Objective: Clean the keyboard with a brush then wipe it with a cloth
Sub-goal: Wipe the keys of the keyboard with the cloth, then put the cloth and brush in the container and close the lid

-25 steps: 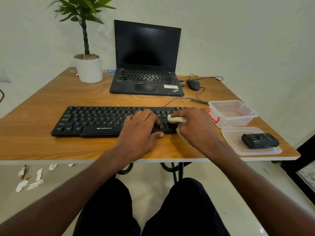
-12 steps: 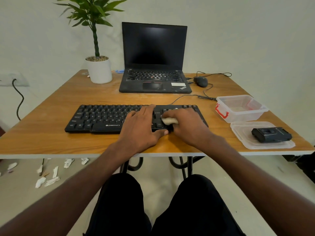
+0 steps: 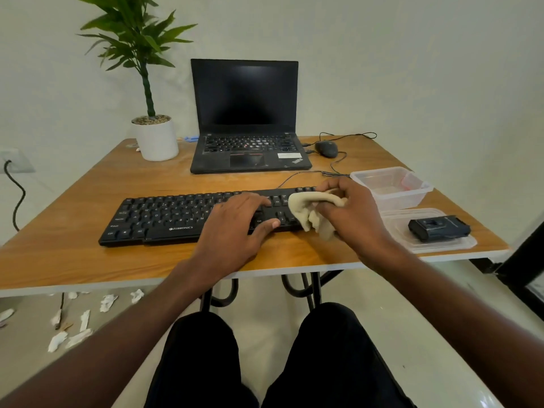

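Here my right hand (image 3: 356,219) clutches the cloth (image 3: 312,212) over the keyboard (image 3: 164,216); my left hand (image 3: 235,228) rests flat, fingers relaxed, on the keys.

The wooden table (image 3: 73,219) bore a keyboard (image 3: 176,214), a laptop (image 3: 250,151), a potted plant (image 3: 156,139), a mouse (image 3: 326,148), a tub (image 3: 391,187) and a lid (image 3: 397,228). Paper scraps (image 3: 70,338) littered the floor (image 3: 265,295).

Matt black plastic keyboard (image 3: 176,214); soft beige cloth (image 3: 309,209); wood-grain table (image 3: 88,201)
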A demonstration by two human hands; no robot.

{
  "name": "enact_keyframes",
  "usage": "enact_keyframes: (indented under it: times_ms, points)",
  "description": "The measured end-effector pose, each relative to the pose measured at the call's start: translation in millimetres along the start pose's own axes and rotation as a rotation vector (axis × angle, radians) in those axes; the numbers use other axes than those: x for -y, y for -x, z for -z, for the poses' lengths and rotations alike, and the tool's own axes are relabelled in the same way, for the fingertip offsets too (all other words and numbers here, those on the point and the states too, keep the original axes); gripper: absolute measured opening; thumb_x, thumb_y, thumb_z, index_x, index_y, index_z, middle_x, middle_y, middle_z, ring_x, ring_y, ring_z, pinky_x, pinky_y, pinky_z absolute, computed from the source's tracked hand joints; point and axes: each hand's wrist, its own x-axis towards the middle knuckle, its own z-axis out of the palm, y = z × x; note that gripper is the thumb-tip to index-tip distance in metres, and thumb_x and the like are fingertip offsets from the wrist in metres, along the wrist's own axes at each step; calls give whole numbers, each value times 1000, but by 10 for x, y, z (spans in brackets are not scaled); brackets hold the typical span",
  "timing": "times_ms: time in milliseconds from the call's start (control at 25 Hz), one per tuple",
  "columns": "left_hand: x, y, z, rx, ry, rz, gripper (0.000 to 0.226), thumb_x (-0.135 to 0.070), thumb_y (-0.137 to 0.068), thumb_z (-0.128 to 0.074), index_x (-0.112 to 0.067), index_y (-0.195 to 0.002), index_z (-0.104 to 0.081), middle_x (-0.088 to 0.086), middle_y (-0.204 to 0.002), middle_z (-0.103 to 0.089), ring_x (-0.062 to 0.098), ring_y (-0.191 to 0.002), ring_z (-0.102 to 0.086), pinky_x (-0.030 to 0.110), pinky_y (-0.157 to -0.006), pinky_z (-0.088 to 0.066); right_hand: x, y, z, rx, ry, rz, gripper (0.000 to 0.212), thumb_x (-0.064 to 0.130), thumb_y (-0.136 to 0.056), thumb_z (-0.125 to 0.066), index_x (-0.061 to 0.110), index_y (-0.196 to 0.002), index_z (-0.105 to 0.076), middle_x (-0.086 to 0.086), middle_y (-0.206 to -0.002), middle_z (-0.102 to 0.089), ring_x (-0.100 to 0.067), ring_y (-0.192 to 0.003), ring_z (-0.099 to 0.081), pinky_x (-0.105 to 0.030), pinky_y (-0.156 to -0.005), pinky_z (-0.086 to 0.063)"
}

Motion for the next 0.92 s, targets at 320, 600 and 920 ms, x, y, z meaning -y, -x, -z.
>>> enact_keyframes:
  times_ms: [320,600,920]
  points:
    - [-827,-316,-40,299,928,374,25,-28,-96,-76,-13,-116,-74,7,-99,-80,13,-84,-75,27,-74,-58,55,172,615,85,-305,-277,32,9,-85,-82,16,-114,-72,-8,-101,-80,-21,-90,-79,-39,-77,-65]
    - [-1680,-674,-614,290,1052,563,17,-11,-93,-79,1,-105,-73,21,-97,-79,20,-68,-74,31,-59,-62,-370,85,1521,-334,-155,-232,32,4,-79,-86,18,-105,-73,-9,-100,-77,-26,-90,-77,-37,-68,-63]
    - [-2217,-879,-1141,97,400,351,36,-45,-91,-80,-19,-114,-69,-5,-104,-71,18,-96,-68,31,-70,-48,-833,-6,1740,-464,379,-174,29,16,-82,-75,25,-110,-73,2,-105,-72,-22,-96,-70,-45,-86,-60]
